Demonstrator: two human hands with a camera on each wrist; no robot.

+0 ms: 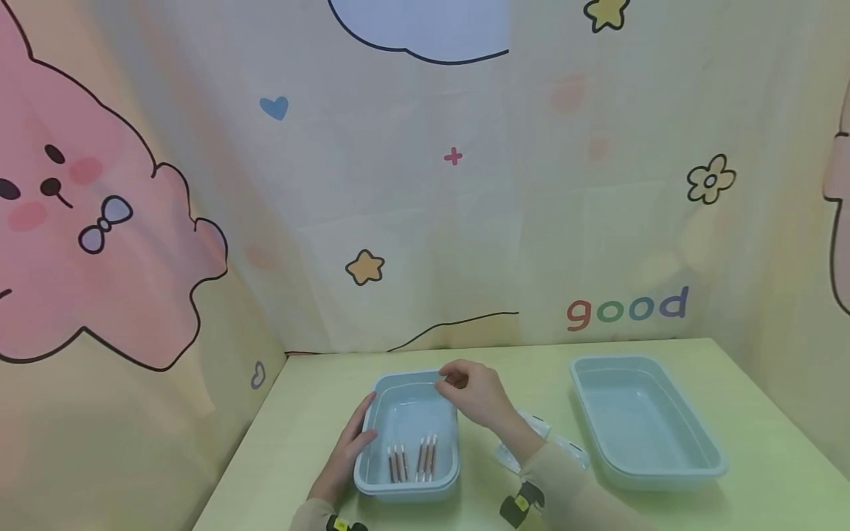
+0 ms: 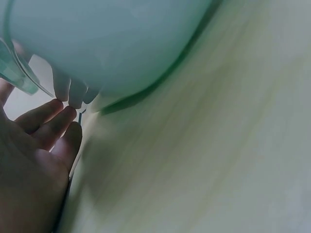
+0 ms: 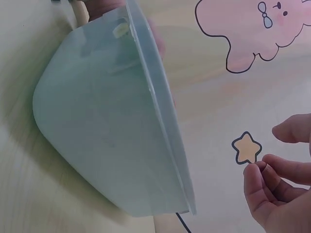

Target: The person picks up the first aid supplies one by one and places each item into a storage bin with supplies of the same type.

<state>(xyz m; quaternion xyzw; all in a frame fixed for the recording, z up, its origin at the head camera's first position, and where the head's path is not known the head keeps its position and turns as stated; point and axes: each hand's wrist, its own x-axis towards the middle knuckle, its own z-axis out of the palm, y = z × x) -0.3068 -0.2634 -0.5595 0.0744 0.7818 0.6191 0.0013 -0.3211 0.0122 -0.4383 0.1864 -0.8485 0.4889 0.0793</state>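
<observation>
A light-blue plastic basin (image 1: 415, 417) stands on the table in front of me. My left hand (image 1: 347, 450) holds its left side, thumb over the rim and fingers along the outer wall. In the left wrist view, the fingertips (image 2: 65, 109) lie against the basin's wall. Slim brown sticks with pale tips (image 1: 426, 459) stand in two small groups at the near end inside. My right hand (image 1: 473, 391) hovers at the basin's far right corner, fingers loosely bent. Seen from the right wrist, a gap shows between thumb and fingers (image 3: 279, 179), with nothing held there.
A second, larger light-blue basin (image 1: 647, 420) stands on the right of the table. Clear plastic packaging (image 1: 564, 450) lies between the two basins, partly behind my right forearm. A printed cloth (image 1: 412, 192) hangs behind the table.
</observation>
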